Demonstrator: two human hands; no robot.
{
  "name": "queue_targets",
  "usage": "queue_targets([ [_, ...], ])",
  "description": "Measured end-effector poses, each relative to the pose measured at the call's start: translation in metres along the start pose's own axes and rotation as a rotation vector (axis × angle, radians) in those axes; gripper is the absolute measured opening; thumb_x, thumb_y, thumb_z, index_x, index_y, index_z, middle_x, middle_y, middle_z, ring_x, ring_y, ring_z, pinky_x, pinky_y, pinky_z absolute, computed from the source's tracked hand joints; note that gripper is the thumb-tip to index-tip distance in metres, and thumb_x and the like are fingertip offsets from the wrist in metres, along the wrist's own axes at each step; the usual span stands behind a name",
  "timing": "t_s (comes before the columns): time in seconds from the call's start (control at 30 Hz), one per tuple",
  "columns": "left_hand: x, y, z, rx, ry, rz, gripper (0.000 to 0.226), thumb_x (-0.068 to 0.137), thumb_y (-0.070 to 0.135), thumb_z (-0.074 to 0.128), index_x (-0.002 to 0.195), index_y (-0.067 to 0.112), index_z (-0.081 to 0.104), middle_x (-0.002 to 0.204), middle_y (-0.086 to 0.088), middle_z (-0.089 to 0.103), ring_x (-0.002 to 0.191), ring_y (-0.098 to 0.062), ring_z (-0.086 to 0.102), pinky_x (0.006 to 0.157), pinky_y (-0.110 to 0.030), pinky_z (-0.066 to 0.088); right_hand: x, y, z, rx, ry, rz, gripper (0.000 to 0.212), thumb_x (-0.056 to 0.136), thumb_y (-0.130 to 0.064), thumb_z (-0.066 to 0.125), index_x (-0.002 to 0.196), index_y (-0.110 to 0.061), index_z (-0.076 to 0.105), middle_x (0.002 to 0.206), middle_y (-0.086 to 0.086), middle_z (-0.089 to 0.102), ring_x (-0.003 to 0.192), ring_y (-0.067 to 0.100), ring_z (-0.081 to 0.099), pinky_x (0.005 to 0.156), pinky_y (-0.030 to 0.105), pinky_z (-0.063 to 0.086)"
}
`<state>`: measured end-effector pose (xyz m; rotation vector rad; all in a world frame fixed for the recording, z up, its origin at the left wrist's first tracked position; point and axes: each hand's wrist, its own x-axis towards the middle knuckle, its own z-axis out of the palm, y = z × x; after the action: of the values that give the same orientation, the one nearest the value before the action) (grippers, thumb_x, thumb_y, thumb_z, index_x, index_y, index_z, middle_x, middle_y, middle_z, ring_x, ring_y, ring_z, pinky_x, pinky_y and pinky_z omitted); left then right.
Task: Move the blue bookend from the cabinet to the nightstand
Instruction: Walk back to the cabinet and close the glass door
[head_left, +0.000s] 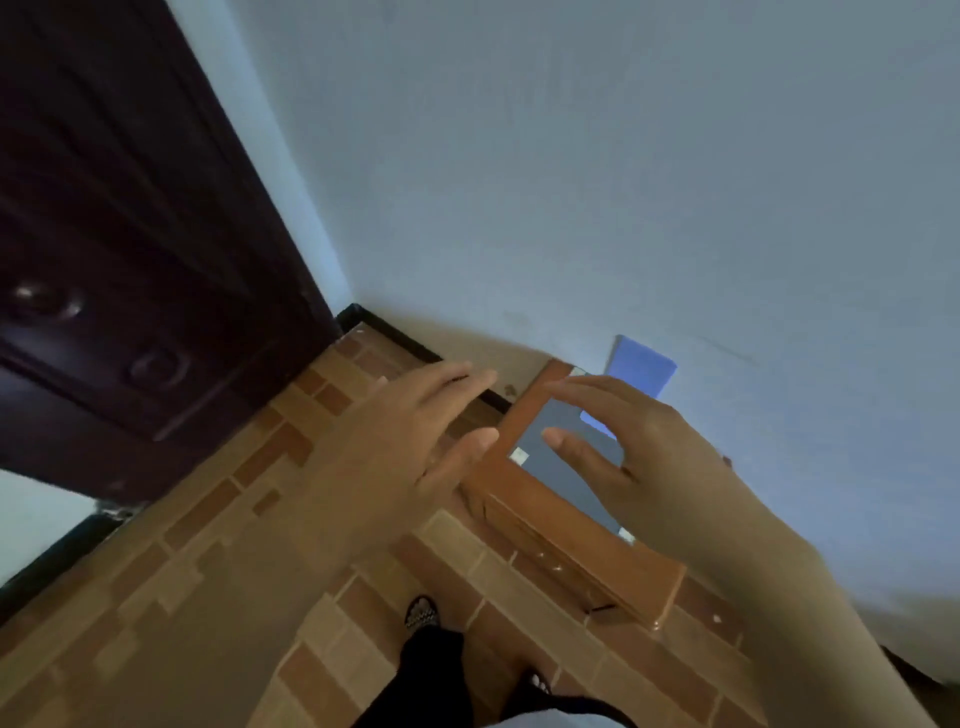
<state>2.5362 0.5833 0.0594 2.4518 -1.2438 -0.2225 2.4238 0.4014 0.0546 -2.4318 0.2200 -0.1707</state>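
My left hand (415, 421) and right hand (623, 447) hover open and empty over the nightstand (587, 561). Beyond them the blue bookend (641, 366) stands on its top against the wall (623, 156). Placement looks finished; next I'd withdraw without knocking it.

Wooden nightstand (519, 483), seemingly glass-topped
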Motion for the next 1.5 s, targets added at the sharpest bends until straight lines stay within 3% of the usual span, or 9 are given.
queue_targets([
  [0.2,-0.070,-0.024,-0.015,0.020,0.101,-0.259,0.060,0.085,0.064,0.017,0.138,0.039,0.029,0.147,0.017,0.029,0.132,0.002,0.024,0.111,-0.041,0.028,0.032,-0.036,0.038,0.041,-0.180,-0.184,0.054,0.084,-0.057,0.035,0.125,-0.026,0.051,0.125,-0.011,0.051,0.100,0.002,0.050,0.089,0.022,0.040],
  [0.3,-0.097,-0.032,-0.024,0.046,0.169,-0.364,0.058,0.086,0.062,0.018,0.139,0.040,0.028,0.146,0.018,0.030,0.132,0.002,0.025,0.108,-0.030,0.026,0.043,-0.059,0.050,0.021,-0.285,-0.258,0.064,0.078,-0.062,0.028,0.126,-0.025,0.049,0.128,-0.011,0.050,0.088,-0.005,0.047,0.085,0.022,0.040],
  [0.47,-0.127,-0.056,-0.036,0.081,0.230,-0.461,0.055,0.089,0.060,0.021,0.139,0.039,0.029,0.146,0.015,0.033,0.131,0.001,0.027,0.101,-0.018,0.016,0.055,-0.096,0.078,-0.004,-0.354,-0.335,0.064,0.077,-0.065,0.027,0.129,-0.032,0.045,0.137,-0.012,0.043,0.122,0.002,0.040,0.102,0.031,0.039],
  [0.7,-0.180,-0.117,-0.069,0.057,0.302,-0.558,0.058,0.086,0.063,0.018,0.139,0.040,0.027,0.147,0.018,0.030,0.124,0.012,0.018,0.103,-0.019,0.014,0.081,-0.181,0.131,-0.028,-0.426,-0.459,0.057,0.081,-0.059,0.029,0.132,-0.034,0.039,0.139,-0.016,0.040,0.122,-0.002,0.035,0.105,0.031,0.035],
  [0.8,-0.203,-0.142,-0.086,0.043,0.334,-0.598,0.059,0.085,0.064,0.016,0.138,0.041,0.028,0.147,0.018,0.030,0.132,0.003,0.025,0.107,-0.028,0.021,0.094,-0.212,0.160,-0.079,-0.437,-0.490,0.056,0.084,-0.061,0.030,0.133,-0.036,0.036,0.142,-0.016,0.036,0.127,0.000,0.033,0.107,0.033,0.034],
  [0.9,-0.232,-0.175,-0.104,0.060,0.349,-0.650,0.060,0.084,0.064,0.015,0.139,0.041,0.027,0.147,0.019,0.029,0.133,0.000,0.024,0.105,-0.024,0.020,0.106,-0.250,0.196,-0.092,-0.441,-0.544,0.055,0.085,-0.061,0.029,0.134,-0.035,0.036,0.142,-0.016,0.036,0.130,0.002,0.031,0.110,0.036,0.030],
  [1.17,-0.316,-0.251,-0.139,0.071,0.391,-0.834,0.068,0.079,0.068,0.009,0.139,0.041,0.027,0.148,0.017,0.028,0.135,-0.003,0.024,0.108,-0.026,0.020,0.131,-0.350,0.279,-0.123,-0.571,-0.653,0.056,0.087,-0.054,0.034,0.139,-0.036,0.026,0.149,-0.018,0.020,0.116,-0.013,0.017,0.083,-0.005,0.008],
  [1.33,-0.357,-0.299,-0.156,0.077,0.462,-0.938,0.065,0.083,0.065,0.014,0.139,0.036,0.031,0.147,0.012,0.033,0.134,-0.005,0.029,0.107,-0.027,0.024,0.154,-0.408,0.335,-0.079,-0.665,-0.762,0.052,0.089,-0.050,0.039,0.137,-0.032,0.033,0.147,-0.015,0.027,0.130,0.002,0.029,0.098,0.019,0.026],
  [1.5,-0.391,-0.352,-0.178,0.075,0.540,-1.069,0.065,0.083,0.062,0.018,0.138,0.032,0.035,0.145,0.008,0.037,0.127,-0.011,0.040,0.105,-0.034,0.034,0.195,-0.462,0.399,-0.059,-0.753,-0.873,0.051,0.088,-0.051,0.039,0.136,-0.032,0.034,0.146,-0.015,0.028,0.133,0.004,0.026,0.105,0.024,0.025],
])
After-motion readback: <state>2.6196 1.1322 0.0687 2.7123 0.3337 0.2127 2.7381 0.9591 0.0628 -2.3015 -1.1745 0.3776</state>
